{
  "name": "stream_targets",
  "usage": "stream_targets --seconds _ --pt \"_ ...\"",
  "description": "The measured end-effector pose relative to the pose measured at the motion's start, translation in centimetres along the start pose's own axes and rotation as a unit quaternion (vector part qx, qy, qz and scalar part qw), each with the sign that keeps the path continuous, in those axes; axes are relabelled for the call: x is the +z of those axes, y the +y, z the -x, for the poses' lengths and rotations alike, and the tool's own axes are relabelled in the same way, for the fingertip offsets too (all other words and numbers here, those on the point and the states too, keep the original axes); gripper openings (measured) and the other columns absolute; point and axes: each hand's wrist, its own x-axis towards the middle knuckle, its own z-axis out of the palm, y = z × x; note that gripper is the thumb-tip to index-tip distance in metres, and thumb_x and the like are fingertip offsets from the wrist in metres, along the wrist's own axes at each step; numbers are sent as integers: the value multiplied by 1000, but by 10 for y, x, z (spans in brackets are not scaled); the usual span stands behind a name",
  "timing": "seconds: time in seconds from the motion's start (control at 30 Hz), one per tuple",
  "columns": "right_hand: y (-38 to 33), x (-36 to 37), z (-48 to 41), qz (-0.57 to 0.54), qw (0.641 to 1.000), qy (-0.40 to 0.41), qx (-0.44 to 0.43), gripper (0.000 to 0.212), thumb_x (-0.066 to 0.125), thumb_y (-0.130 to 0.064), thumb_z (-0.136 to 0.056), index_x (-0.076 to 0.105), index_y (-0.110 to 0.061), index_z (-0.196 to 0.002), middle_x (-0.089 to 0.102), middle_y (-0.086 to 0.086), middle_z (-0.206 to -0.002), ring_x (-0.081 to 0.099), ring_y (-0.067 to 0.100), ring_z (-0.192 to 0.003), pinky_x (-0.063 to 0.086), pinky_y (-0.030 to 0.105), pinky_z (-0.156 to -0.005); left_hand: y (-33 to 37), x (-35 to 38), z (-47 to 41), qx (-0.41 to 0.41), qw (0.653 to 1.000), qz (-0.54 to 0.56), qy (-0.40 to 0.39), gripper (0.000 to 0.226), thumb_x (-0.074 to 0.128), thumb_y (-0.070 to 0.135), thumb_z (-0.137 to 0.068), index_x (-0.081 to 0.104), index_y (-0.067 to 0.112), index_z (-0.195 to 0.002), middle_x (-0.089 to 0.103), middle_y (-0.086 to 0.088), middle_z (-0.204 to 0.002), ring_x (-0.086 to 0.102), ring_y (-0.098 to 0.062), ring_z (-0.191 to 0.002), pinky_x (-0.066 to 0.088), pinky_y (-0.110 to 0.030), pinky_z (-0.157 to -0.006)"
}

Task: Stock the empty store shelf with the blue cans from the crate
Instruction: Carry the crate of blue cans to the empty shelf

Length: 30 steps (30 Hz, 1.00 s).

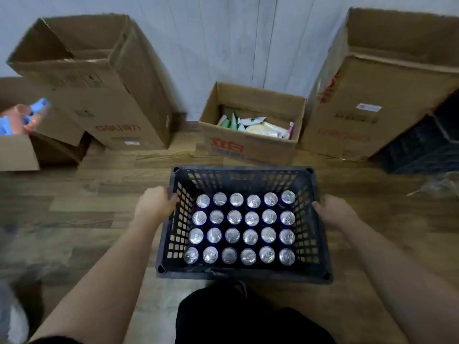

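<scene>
Both hands' fingers (pixel 173 197) grip opposite rims of the can-filled crate (pixel 320 247).

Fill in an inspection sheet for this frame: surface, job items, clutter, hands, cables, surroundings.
Surface: wood-look plank floor; no table in view.
Job's things: black plastic crate with perforated walls, holding a four-by-six grid of upright cans; only silver tops and dark blue sides show. No store shelf in view.
Clutter: small open carton of packets; tall open cartons at left and right; another carton at far left with pink and blue items; clear plastic wrap on the floor.
Hands: left hand grips the crate's left rim, right hand its right rim.
Cables: nothing seen.
Surroundings: pale panelled wall; a second dark crate at right.
</scene>
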Motion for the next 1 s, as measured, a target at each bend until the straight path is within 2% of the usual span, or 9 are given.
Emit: stream_targets --seconds 0.17,0.27,0.33,0.4,0.47,0.6,0.8,0.9,1.0 --pt "16 54 -37 -168 983 11 67 55 49 -45 -97 51 1 -127 59 23 -125 55 39 -115 44 40 -90 -30 77 -24 -100 994 -34 -20 59 26 47 -100 60 0 -109 63 -18 -99 58 -30 -87 46 -37 -71" --pt "22 69 -49 -300 950 10 85 48 58 -42 -94 59 -2 -121 65 18 -112 62 36 -101 49 43 -92 -50 102 -40 -135 983 127 -14 68 27 55 -97 60 -2 -112 64 -21 -104 60 -33 -91 49 -41 -81" --pt "28 71 -52 -387 917 -21 91 38 61 -38 -93 61 -4 -111 66 11 -95 63 30 -84 52 40 -80 -60 113 -51 -177 935 305 -37 73 33 64 -92 60 -2 -112 65 -23 -104 63 -36 -92 51 -47 -85" --pt "33 70 -51 -444 890 -59 91 32 62 -34 -94 61 -5 -108 66 12 -93 62 29 -78 52 36 -67 -59 117 -51 -185 861 467 -81 68 34 60 -94 59 -1 -110 65 -21 -103 64 -36 -87 53 -44 -80" --pt "36 72 -51 -484 866 -91 90 28 60 -33 -95 61 -6 -102 63 15 -86 60 29 -72 52 35 -63 -57 117 -47 -163 817 539 -122 56 31 50 -99 58 2 -111 61 -18 -102 63 -32 -81 50 -41 -72" --pt "39 82 -58 -540 829 -114 96 34 52 -39 -97 54 -6 -90 55 13 -76 59 30 -72 52 42 -75 -62 118 -48 -144 780 585 -170 54 29 51 -99 58 7 -108 62 -11 -87 65 -23 -65 48 -36 -72" --pt "39 84 -60 -545 821 -150 81 47 48 -51 -96 58 -5 -101 62 12 -70 63 31 -75 52 43 -79 -68 120 -58 -144 769 585 -212 64 26 56 -95 60 6 -115 68 -15 -97 68 -31 -83 47 -39 -80" --pt "43 84 -65 -559 809 -168 74 58 45 -58 -94 60 -5 -110 66 14 -77 67 34 -82 56 44 -77 -67 121 -60 -141 766 582 -232 69 23 59 -92 61 7 -118 68 -15 -112 68 -35 -90 46 -40 -83" --pt "44 88 -70 -567 800 -180 78 63 42 -62 -93 61 -6 -116 72 17 -99 70 36 -90 57 41 -73 -66 122 -62 -136 767 578 -242 71 23 60 -90 61 7 -118 68 -14 -113 67 -34 -91 46 -39 -81"
